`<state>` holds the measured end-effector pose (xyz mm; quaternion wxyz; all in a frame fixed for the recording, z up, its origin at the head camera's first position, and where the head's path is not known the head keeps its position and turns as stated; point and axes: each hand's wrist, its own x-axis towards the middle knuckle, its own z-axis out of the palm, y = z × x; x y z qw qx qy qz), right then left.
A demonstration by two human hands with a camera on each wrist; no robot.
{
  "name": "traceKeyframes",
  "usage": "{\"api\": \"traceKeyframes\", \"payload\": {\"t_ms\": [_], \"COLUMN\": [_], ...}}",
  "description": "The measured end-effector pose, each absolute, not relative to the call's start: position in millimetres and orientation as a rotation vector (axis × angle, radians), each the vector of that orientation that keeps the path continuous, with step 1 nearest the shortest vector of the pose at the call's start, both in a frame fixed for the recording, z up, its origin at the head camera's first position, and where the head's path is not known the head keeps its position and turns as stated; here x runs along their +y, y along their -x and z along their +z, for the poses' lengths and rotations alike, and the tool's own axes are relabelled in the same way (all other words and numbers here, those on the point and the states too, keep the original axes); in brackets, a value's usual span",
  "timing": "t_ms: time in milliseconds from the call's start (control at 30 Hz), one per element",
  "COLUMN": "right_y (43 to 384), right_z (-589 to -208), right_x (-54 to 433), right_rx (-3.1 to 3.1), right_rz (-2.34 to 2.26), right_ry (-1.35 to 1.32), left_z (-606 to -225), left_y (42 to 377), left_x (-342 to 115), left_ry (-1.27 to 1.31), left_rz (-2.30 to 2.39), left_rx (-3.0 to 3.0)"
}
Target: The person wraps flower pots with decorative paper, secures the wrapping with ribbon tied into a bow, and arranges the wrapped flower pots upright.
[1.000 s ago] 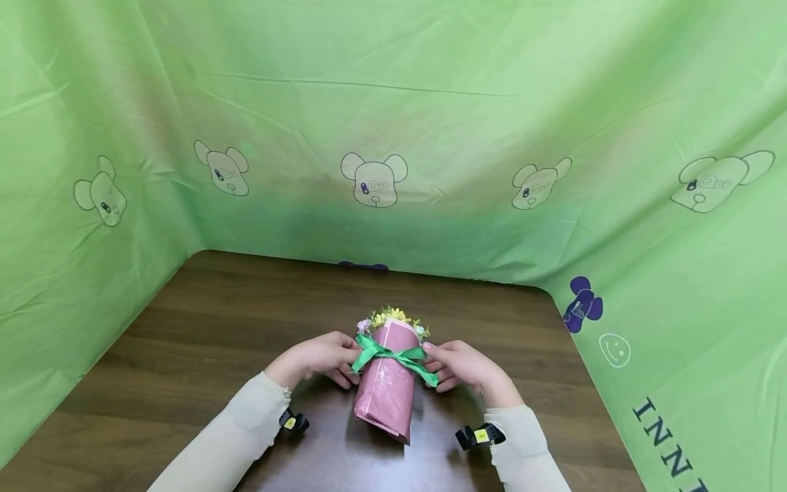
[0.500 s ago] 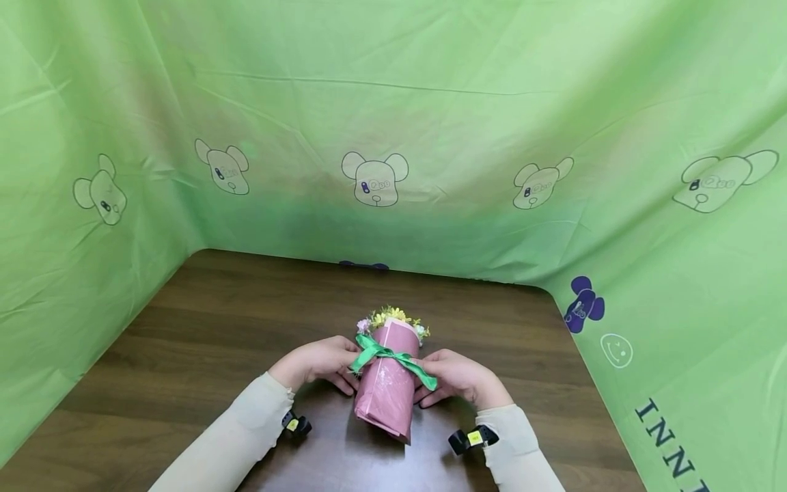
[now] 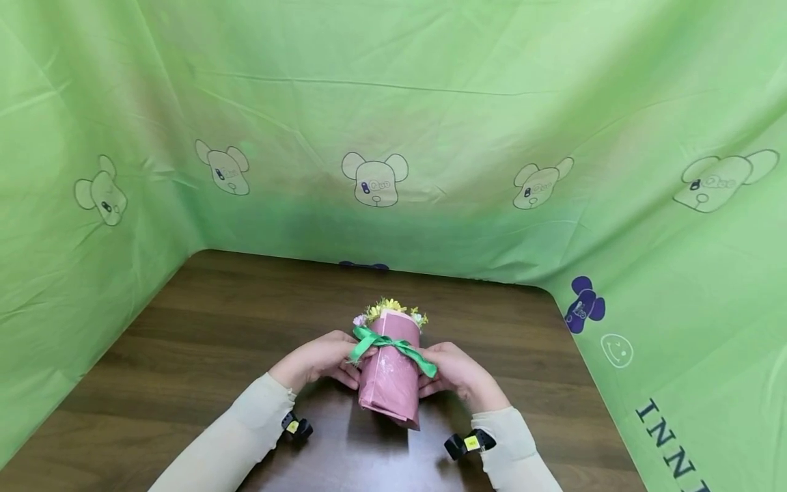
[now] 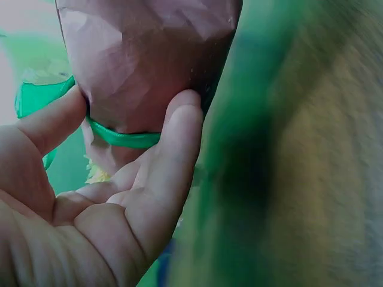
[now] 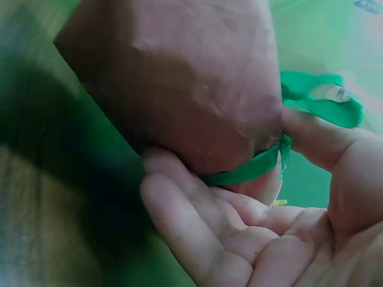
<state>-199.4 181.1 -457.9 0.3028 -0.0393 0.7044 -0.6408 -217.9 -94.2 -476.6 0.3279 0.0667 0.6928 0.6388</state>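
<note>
A small bouquet (image 3: 389, 379) wrapped in pink paper is held between both hands, tilted, its yellow and lilac flowers (image 3: 386, 309) pointing away from me. Round its middle runs a green ribbon (image 3: 387, 342) tied in a bow at the front. My left hand (image 3: 322, 357) grips the left side, thumb by the bow and fingers reaching behind the paper. On the other side my right hand (image 3: 458, 369) holds it the same way, partly behind a ribbon tail. Both wrist views show thumb and fingers around the pink wrap (image 4: 137, 60), beside the ribbon.
The dark wooden table (image 3: 258, 294) lies beneath the hands. Green cloth (image 3: 393, 102) printed with bear heads encloses it at the back and sides. Each wrist carries a black strapped device (image 3: 470, 444).
My right hand has moved in from the ribbon's tail to hold the bouquet's right side. The bouquet has shifted slightly away from me and its lower end has risen.
</note>
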Motion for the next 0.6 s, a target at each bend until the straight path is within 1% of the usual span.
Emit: {"api": "traceKeyframes", "payload": {"t_ms": [133,300,500,600], "right_y": [197,193,189,188], "right_z": [-442,-426,-418,-416], "right_x": [180,177,179,181], "right_rx": [2.01,2.351,2.514,2.562], "right_rz": [-1.737,-1.692,-1.684,-1.663], "right_ry": [0.14,0.226,0.355,0.435], "left_z": [-463,-450,-443,-441], "left_y": [216,213,211,210], "left_x": [-94,-94,-92,-91], "left_ry": [-0.218,-0.326,-0.535,-0.59], "left_rz": [1.753,1.828,1.8,1.763], "left_rx": [1.866,2.035,2.302,2.382]}}
